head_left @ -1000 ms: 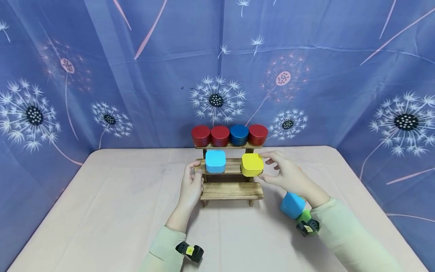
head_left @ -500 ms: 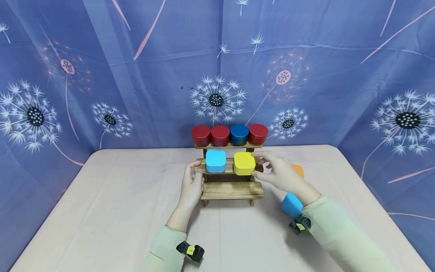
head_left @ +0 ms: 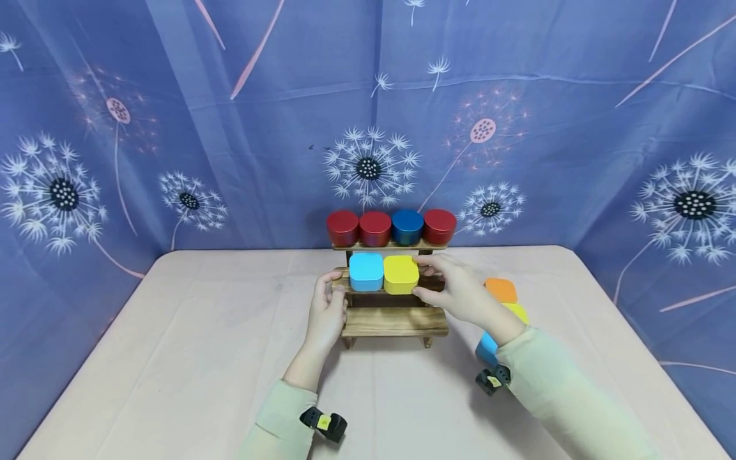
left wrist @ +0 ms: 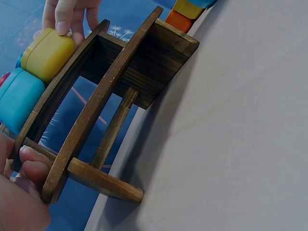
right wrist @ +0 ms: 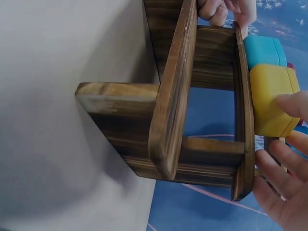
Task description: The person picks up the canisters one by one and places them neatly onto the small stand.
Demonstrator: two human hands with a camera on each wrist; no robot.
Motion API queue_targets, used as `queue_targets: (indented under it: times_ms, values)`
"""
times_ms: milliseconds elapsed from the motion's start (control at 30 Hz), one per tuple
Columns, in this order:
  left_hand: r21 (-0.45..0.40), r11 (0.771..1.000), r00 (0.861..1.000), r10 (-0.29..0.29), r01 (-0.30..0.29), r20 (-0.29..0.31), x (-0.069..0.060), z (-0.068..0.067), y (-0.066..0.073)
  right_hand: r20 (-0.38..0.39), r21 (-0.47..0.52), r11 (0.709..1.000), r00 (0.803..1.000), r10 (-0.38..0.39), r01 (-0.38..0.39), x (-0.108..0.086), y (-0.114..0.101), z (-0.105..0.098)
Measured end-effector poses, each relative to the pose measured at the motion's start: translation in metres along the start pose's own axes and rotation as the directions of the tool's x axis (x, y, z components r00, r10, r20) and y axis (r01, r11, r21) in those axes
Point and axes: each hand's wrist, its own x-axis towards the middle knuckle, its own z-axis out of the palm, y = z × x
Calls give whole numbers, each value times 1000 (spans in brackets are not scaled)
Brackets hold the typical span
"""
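Yellow box (head_left: 401,275) in right fingers (head_left: 435,261)

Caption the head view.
Right hand pinches yellow square box beside light-blue square box on tiered wooden stand; left hand grips stand.

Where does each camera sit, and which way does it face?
Head: on the head, looking forward and down at the tiered brown wooden stand; left fingers, right fingers and green sleeves show.
Left wrist: on that wrist, facing the stand, image tilted; left and right fingers show.
Right wrist: likewise, tilted oppositely; same fingers show.
Wrist views share the square yellow box and square light-blue box.
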Motion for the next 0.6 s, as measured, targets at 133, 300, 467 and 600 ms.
queue_targets:
  times_ms: [133, 300, 467, 600]
  values:
    - [14, 1000, 1000, -1, 1, -3, 0, -1, 0, -2, -5, 1000, 1000, 14, -14, 2, -1, 2]
    - [21, 1000, 1000, 0, 1, -5, 1, -1, 0, -15, 1, 1000, 1000, 21, -21, 4, -2, 4]
    - [18, 1000, 1000, -3, 3, -2, 0, -1, -1, -58, 18, 1000, 998, 7, -5, -1, 1, 2]
    - [20, 1000, 1000, -5, 5, -3, 1, -1, -1, -107, 18, 999, 994, -28, 30, -8, 6, -4]
